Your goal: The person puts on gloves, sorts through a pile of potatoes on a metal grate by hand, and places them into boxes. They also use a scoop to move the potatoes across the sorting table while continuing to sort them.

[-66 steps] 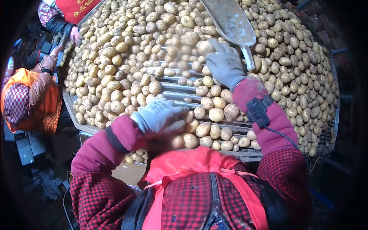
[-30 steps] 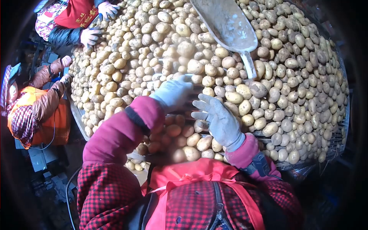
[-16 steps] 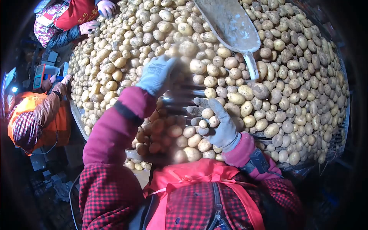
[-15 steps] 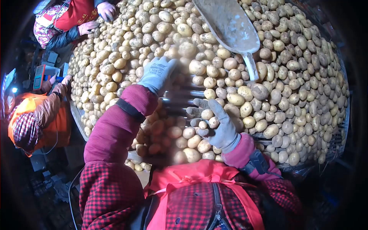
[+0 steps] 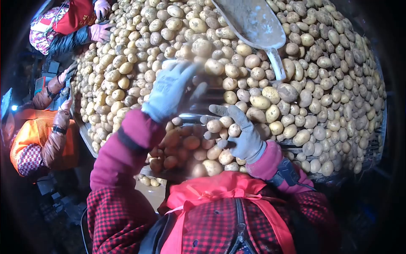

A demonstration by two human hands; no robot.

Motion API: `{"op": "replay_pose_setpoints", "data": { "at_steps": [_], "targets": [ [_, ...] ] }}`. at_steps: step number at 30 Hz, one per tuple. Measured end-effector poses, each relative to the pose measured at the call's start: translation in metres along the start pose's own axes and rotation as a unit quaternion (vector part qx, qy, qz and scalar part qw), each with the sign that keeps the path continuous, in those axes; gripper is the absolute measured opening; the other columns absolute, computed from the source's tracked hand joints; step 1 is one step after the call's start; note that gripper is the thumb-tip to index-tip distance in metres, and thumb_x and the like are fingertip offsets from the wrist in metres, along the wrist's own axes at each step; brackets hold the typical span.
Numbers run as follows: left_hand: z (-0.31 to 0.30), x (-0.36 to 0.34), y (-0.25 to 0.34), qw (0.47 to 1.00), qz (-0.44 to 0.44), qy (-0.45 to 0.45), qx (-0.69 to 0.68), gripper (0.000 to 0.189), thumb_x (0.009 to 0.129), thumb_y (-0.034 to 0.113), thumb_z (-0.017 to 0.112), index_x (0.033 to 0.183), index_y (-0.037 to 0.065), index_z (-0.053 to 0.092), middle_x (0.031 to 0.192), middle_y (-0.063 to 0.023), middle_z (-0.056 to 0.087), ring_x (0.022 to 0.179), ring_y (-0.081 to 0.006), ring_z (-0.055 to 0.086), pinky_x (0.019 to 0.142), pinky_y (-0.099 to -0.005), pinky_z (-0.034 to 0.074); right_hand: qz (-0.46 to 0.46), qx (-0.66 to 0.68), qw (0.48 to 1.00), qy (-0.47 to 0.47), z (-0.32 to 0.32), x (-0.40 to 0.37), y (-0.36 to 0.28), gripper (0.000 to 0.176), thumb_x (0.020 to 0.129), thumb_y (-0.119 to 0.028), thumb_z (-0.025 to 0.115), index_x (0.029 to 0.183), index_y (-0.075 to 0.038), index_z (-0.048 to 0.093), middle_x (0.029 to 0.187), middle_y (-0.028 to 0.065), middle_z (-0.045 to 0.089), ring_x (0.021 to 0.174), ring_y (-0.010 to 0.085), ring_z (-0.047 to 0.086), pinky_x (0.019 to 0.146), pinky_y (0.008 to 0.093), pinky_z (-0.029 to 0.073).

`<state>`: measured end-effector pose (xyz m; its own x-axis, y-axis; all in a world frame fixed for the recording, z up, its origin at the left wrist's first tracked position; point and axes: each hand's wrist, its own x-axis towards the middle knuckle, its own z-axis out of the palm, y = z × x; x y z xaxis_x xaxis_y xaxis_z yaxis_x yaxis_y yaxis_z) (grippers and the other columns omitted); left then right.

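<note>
A big heap of pale potatoes point(image 5: 139, 55) covers a slatted metal sorting table point(image 5: 198, 116). My left hand point(image 5: 169, 89), in a light grey glove, hovers blurred over the potatoes near the bare slats, fingers spread and holding nothing. My right hand point(image 5: 237, 133), in a grey glove, lies palm up near the table's front edge. Its fingers are apart and cup a few small potatoes point(image 5: 222, 126). A worn metal scoop point(image 5: 256, 25) lies on the heap beyond my right hand.
Two other people stand along the table's left side: one in an orange vest point(image 5: 31, 135), one in red with gloved hands point(image 5: 99, 29) on the potatoes. A box with potatoes point(image 5: 148, 182) sits below the table's front edge.
My left hand rose from the front edge up over the heap and now pulls back slightly. My right hand came down from near the scoop to the front and gathered small potatoes.
</note>
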<state>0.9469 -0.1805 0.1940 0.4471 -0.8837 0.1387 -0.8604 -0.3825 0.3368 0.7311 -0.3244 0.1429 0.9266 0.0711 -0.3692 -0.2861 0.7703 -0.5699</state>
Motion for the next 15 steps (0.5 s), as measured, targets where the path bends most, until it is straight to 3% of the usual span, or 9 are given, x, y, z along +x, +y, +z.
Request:
{"op": "replay_pose_setpoints", "data": {
  "at_steps": [1, 3, 6, 8, 10, 12, 13, 14, 15],
  "targets": [
    [0.005, 0.011, 0.001, 0.999, 0.014, 0.009, 0.029, 0.064, 0.089, 0.036, 0.073, 0.142, 0.006, 0.053, 0.133, -0.0209, 0.058, 0.125, -0.0398, 0.054, 0.104, -0.0484, 0.045, 0.021, 0.057, 0.998, -0.028, 0.001, 0.003, -0.006, 0.047, 0.109, -0.029, 0.046, 0.151, -0.008, 0.041, 0.133, 0.0176, 0.060, 0.097, 0.0226, 0.067, 0.064, 0.0263, 0.056],
    [0.021, 0.030, -0.001, 0.990, 0.072, 0.027, 0.122, 0.071, 0.087, 0.033, 0.072, 0.149, 0.011, 0.044, 0.146, -0.0206, 0.048, 0.130, -0.0411, 0.049, 0.108, -0.0514, 0.040, 0.041, 0.021, 0.997, -0.069, -0.008, 0.002, -0.008, 0.047, 0.108, -0.020, 0.050, 0.151, -0.004, 0.038, 0.141, 0.0180, 0.054, 0.107, 0.0213, 0.065, 0.075, 0.0279, 0.060],
    [0.030, 0.023, 0.008, 0.995, 0.090, 0.030, 0.017, 0.070, 0.079, 0.029, 0.078, 0.142, 0.014, 0.049, 0.145, -0.0183, 0.048, 0.126, -0.0384, 0.052, 0.100, -0.0500, 0.045, 0.081, 0.135, 0.983, -0.099, 0.005, -0.004, -0.021, 0.053, 0.110, -0.036, 0.044, 0.151, -0.003, 0.038, 0.143, 0.0223, 0.053, 0.110, 0.0290, 0.067, 0.075, 0.0308, 0.061],
    [0.008, -0.004, 0.026, 0.991, 0.070, -0.109, -0.018, 0.064, 0.086, 0.030, 0.076, 0.143, 0.014, 0.051, 0.149, -0.0208, 0.046, 0.125, -0.0415, 0.054, 0.102, -0.0504, 0.045, 0.088, 0.316, 0.922, -0.206, -0.009, 0.000, -0.013, 0.058, 0.110, -0.046, 0.040, 0.150, -0.005, 0.042, 0.143, 0.0270, 0.054, 0.113, 0.0394, 0.067, 0.066, 0.0320, 0.058],
    [-0.005, -0.031, 0.032, 0.968, 0.157, -0.147, -0.128, 0.052, 0.088, 0.026, 0.075, 0.136, 0.014, 0.058, 0.143, -0.0201, 0.052, 0.117, -0.0386, 0.060, 0.097, -0.0479, 0.049, 0.040, 0.310, 0.927, -0.208, -0.004, -0.004, -0.024, 0.059, 0.110, -0.046, 0.039, 0.152, -0.005, 0.040, 0.144, 0.0288, 0.051, 0.114, 0.0423, 0.066, 0.066, 0.0334, 0.060],
    [-0.014, -0.049, 0.037, 0.961, 0.133, -0.154, -0.186, 0.043, 0.090, 0.025, 0.074, 0.130, 0.013, 0.064, 0.129, -0.0170, 0.064, 0.104, -0.0351, 0.066, 0.090, -0.0454, 0.052, 0.011, 0.318, 0.925, -0.206, -0.002, -0.006, -0.035, 0.059, 0.110, -0.046, 0.039, 0.152, -0.004, 0.038, 0.137, 0.0252, 0.057, 0.107, 0.0386, 0.068, 0.070, 0.0345, 0.062],
    [-0.021, -0.044, 0.036, 0.966, 0.080, -0.142, -0.199, 0.042, 0.090, 0.024, 0.073, 0.130, 0.012, 0.065, 0.113, -0.0131, 0.071, 0.092, -0.0322, 0.069, 0.082, -0.0428, 0.055, 0.022, 0.307, 0.930, -0.201, -0.007, -0.004, -0.039, 0.059, 0.109, -0.047, 0.041, 0.152, -0.006, 0.039, 0.134, 0.0250, 0.059, 0.106, 0.0391, 0.068, 0.071, 0.0352, 0.062],
    [-0.024, -0.037, 0.030, 0.975, 0.045, -0.133, -0.172, 0.041, 0.090, 0.022, 0.073, 0.129, 0.011, 0.065, 0.105, -0.0125, 0.071, 0.092, -0.0313, 0.069, 0.079, -0.0414, 0.055, 0.023, 0.296, 0.938, -0.177, -0.004, -0.006, -0.042, 0.060, 0.109, -0.049, 0.041, 0.151, -0.006, 0.041, 0.135, 0.0231, 0.059, 0.104, 0.0374, 0.069, 0.071, 0.0325, 0.060],
    [-0.012, -0.028, 0.018, 0.990, 0.052, -0.065, -0.113, 0.041, 0.090, 0.022, 0.072, 0.128, 0.011, 0.064, 0.104, -0.0126, 0.070, 0.091, -0.0309, 0.068, 0.077, -0.0415, 0.054, 0.021, 0.269, 0.950, -0.157, -0.004, -0.007, -0.040, 0.061, 0.108, -0.050, 0.042, 0.150, -0.006, 0.042, 0.136, 0.0218, 0.059, 0.103, 0.0359, 0.069, 0.071, 0.0308, 0.059]
  ]
}}
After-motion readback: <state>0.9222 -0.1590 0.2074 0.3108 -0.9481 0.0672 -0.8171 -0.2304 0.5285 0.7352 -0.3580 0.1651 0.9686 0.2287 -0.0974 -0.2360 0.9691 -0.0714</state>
